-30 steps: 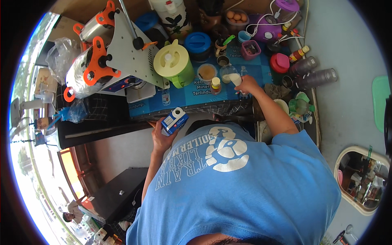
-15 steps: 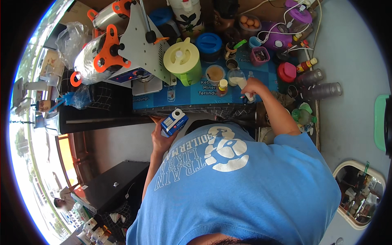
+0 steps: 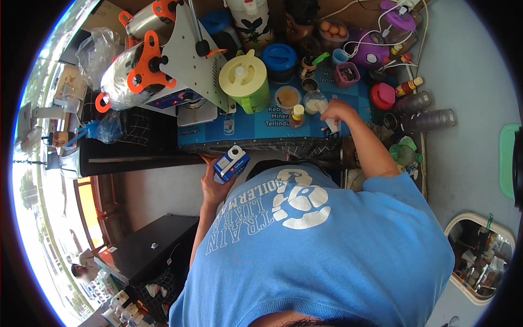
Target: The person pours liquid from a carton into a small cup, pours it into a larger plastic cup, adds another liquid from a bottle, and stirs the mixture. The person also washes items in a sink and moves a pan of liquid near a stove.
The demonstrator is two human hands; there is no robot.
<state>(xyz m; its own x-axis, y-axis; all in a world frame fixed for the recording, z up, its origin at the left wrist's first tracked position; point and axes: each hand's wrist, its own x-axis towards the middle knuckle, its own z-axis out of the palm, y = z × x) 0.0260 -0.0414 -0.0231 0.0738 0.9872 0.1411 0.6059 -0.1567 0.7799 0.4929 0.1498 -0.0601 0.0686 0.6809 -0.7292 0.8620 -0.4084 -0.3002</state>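
Below the table's front edge, my left hand point(image 3: 215, 188) is closed round a blue and white drink carton point(image 3: 231, 164) with a round white spout on top, tilted toward me. At the table's right part, my right hand point(image 3: 340, 112) reaches over the blue tabletop. Its fingers are closed on a whitish object point(image 3: 331, 126), too small and covered to identify. Left of these fingers is a clear cup point(image 3: 314, 103) with creamy white contents. Beside that cup stand a small yellow-capped bottle point(image 3: 297, 115) and a clear tub of tan contents point(image 3: 287, 98).
A cup-sealing machine point(image 3: 185, 60) with orange film holders stands on the left. Further back are a yellow-green pitcher point(image 3: 243, 79), a blue-lidded container point(image 3: 279, 61), a tub of eggs point(image 3: 333, 29) and a pink cup point(image 3: 347, 75). Dark stacked cups point(image 3: 430, 121) lie at right.
My right hand has shifted slightly, its fingers nearer the clear cup's rim. The carton in my left hand has barely moved.
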